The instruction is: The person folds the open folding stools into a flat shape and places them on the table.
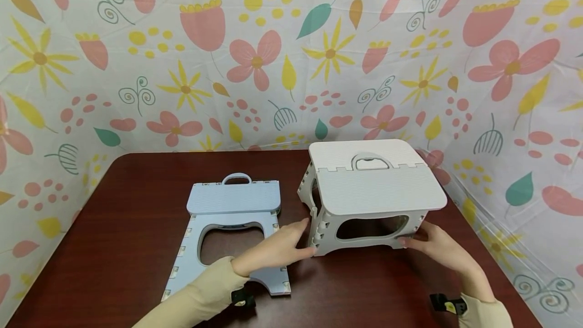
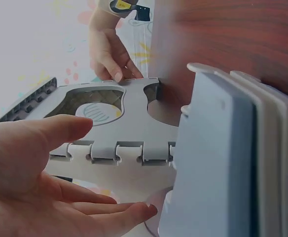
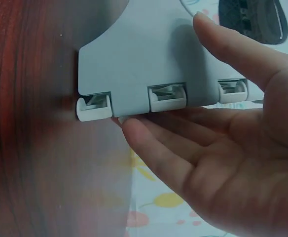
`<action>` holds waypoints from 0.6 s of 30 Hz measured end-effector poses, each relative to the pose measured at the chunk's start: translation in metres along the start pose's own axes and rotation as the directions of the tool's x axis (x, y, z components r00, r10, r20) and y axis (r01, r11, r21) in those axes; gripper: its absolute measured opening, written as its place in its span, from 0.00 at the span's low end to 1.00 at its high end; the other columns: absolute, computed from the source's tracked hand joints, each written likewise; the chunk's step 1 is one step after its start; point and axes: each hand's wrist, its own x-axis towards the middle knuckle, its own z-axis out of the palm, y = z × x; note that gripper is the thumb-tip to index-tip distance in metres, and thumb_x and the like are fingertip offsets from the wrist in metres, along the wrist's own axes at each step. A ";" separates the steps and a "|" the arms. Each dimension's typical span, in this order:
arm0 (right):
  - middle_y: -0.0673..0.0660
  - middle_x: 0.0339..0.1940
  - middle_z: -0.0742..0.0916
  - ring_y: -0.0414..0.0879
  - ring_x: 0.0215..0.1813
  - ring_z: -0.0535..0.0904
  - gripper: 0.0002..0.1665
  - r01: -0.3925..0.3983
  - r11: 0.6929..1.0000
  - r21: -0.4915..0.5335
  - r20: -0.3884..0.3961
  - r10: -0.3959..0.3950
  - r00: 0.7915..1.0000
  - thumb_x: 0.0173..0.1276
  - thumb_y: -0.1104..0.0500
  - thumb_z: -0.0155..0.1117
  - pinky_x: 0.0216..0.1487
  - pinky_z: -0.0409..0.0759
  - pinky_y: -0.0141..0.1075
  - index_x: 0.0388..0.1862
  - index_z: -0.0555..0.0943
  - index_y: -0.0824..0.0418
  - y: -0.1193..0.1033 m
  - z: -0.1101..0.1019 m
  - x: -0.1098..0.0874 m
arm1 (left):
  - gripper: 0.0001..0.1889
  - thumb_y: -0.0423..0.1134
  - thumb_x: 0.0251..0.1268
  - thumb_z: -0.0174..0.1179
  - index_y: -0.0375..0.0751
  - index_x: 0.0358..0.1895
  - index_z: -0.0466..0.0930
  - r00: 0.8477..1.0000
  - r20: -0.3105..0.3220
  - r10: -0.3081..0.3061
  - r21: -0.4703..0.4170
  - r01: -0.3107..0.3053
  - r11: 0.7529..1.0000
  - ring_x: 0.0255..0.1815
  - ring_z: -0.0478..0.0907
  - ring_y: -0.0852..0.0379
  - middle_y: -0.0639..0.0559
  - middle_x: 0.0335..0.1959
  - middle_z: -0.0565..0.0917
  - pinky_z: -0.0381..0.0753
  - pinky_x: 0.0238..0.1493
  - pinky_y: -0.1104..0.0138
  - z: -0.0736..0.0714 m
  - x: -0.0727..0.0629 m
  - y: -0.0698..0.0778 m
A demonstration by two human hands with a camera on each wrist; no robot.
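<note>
A white folding step stool [image 1: 382, 191] stands unfolded on its legs on the table's right half, its top handle laid flat. My left hand [image 1: 278, 247] is at its near left corner, thumb extended in front and fingers reaching along the left side. In the left wrist view the fingers [image 2: 129, 217] are nearly straight, beside the hinged edge. At the opposite corner is my right hand [image 1: 444, 247], its fingers touching the side of the leg. The right wrist view shows that thumb [image 3: 233, 47] stretched over the front panel, with the fingers loosely extended.
A light blue folding stool [image 1: 234, 199] lies folded flat to the left, its handle pointing away; my left forearm passes over its near part. The dark red-brown table [image 1: 123, 216] meets a flower-patterned curtain [image 1: 255, 90] at the back and right.
</note>
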 end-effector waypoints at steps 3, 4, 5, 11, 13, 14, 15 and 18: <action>0.64 0.53 0.82 0.32 0.44 0.78 0.32 -0.006 0.999 0.033 0.021 0.005 1.000 0.67 0.51 0.66 0.40 0.79 0.31 0.60 0.70 0.72 0.000 0.001 0.002 | 0.40 0.53 0.70 0.55 0.26 0.72 0.53 1.000 0.012 -0.011 -0.013 0.011 1.000 0.73 0.63 0.48 0.37 0.72 0.65 0.68 0.68 0.57 0.002 0.004 0.001; 0.64 0.51 0.82 0.33 0.43 0.79 0.32 -0.004 0.999 0.046 0.026 0.003 1.000 0.67 0.52 0.66 0.39 0.79 0.32 0.60 0.70 0.72 0.001 0.001 0.003 | 0.40 0.53 0.69 0.56 0.26 0.72 0.54 1.000 0.012 -0.013 -0.014 0.013 1.000 0.72 0.64 0.48 0.37 0.71 0.65 0.68 0.68 0.57 0.002 0.005 0.002; 0.64 0.50 0.83 0.34 0.42 0.79 0.31 -0.001 0.998 0.055 0.029 -0.001 1.000 0.67 0.52 0.66 0.39 0.79 0.32 0.59 0.70 0.72 0.001 0.001 0.003 | 0.40 0.53 0.69 0.56 0.26 0.72 0.54 1.000 0.011 -0.014 -0.018 0.014 1.000 0.72 0.64 0.48 0.37 0.71 0.65 0.69 0.67 0.58 0.003 0.007 0.002; 0.63 0.46 0.84 0.36 0.40 0.80 0.30 0.005 0.996 0.088 0.032 -0.007 0.999 0.66 0.54 0.66 0.39 0.80 0.34 0.57 0.71 0.73 0.003 0.003 0.005 | 0.39 0.52 0.68 0.57 0.25 0.70 0.58 1.000 -0.021 0.009 -0.027 -0.010 1.000 0.65 0.73 0.51 0.38 0.68 0.71 0.76 0.59 0.64 0.008 0.014 0.004; 0.61 0.45 0.85 0.35 0.40 0.79 0.30 0.000 0.998 0.065 0.022 -0.002 1.000 0.66 0.53 0.67 0.39 0.79 0.34 0.56 0.72 0.73 0.004 0.004 0.006 | 0.38 0.52 0.68 0.58 0.26 0.69 0.60 0.999 -0.031 0.016 -0.032 -0.017 0.999 0.61 0.76 0.53 0.39 0.64 0.75 0.77 0.54 0.67 0.009 0.016 0.005; 0.61 0.45 0.85 0.34 0.40 0.79 0.30 -0.002 0.999 0.052 0.017 0.001 1.000 0.65 0.52 0.67 0.39 0.79 0.33 0.57 0.72 0.72 0.004 0.004 0.006 | 0.37 0.52 0.68 0.58 0.27 0.69 0.60 0.999 -0.034 0.018 -0.040 -0.020 0.999 0.58 0.78 0.54 0.39 0.61 0.77 0.78 0.51 0.69 0.009 0.017 0.005; 0.60 0.45 0.84 0.33 0.41 0.78 0.31 -0.002 0.999 0.039 0.011 0.001 1.000 0.65 0.52 0.67 0.39 0.78 0.32 0.57 0.71 0.72 0.005 0.004 0.007 | 0.37 0.52 0.67 0.58 0.27 0.69 0.61 0.999 -0.037 0.018 -0.050 -0.019 0.999 0.54 0.80 0.56 0.40 0.58 0.80 0.78 0.48 0.70 0.010 0.018 0.005; 0.60 0.45 0.84 0.33 0.40 0.77 0.33 -0.001 0.999 0.040 0.005 0.000 1.000 0.64 0.52 0.68 0.39 0.77 0.32 0.59 0.69 0.72 0.006 0.006 0.008 | 0.38 0.51 0.67 0.60 0.27 0.69 0.59 0.999 -0.043 0.010 -0.084 -0.013 0.996 0.41 0.82 0.61 0.42 0.48 0.84 0.76 0.39 0.73 0.011 0.020 0.006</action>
